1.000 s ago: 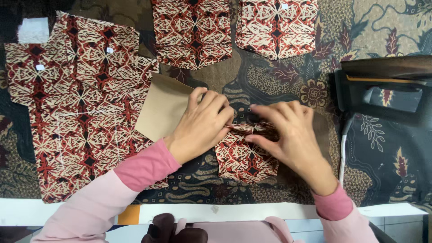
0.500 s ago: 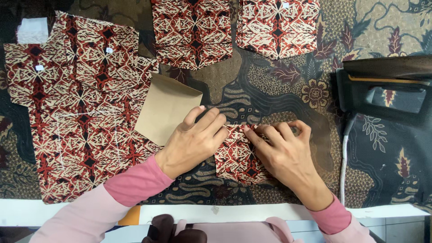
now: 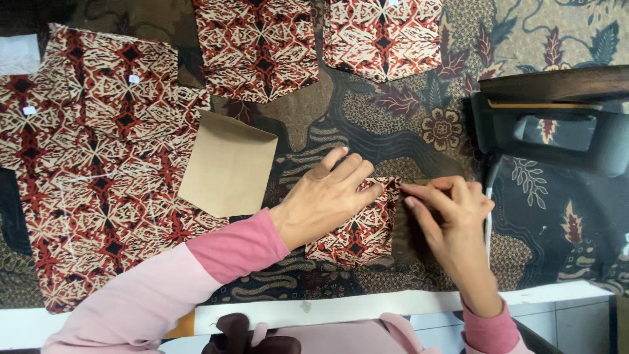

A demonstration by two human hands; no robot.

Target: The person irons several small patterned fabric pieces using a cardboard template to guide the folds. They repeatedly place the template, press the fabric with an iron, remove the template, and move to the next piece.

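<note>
Head cam, the only view I've got: looking straight down on the surface, covered w/ a dark batik cloth of leaves and flowers. Left hand lies flat, fingers spread, pressing down on a small red-and-cream patterned fabric piece just right of centre; no clenched grip there, palm and fingers just rest on top, nothing grasped. Right hand sits at 3 o'clock from the piece, fingertips pinched on its upper right edge, so that grip is closed on the fabric piece. The piece lies flat on the surface between both hands, lower corner pointing toward 6 o'clock. At 9 o'clock from the left hand, touching nothing but the cloths under it, is a tan paper template, pocket-shaped w/ a pointed bottom. Further toward 9 o'clock a large spread of the same red-cream fabric covers the left side, w/ small white tags on it. At 12 o'clock two more cut pieces: one above the left hand, another to its right. At 2 o'clock from the right hand stands a dark iron, well apart from both hands, its white cord dropping beside the right wrist. Pink sleeves on both arms.
</note>
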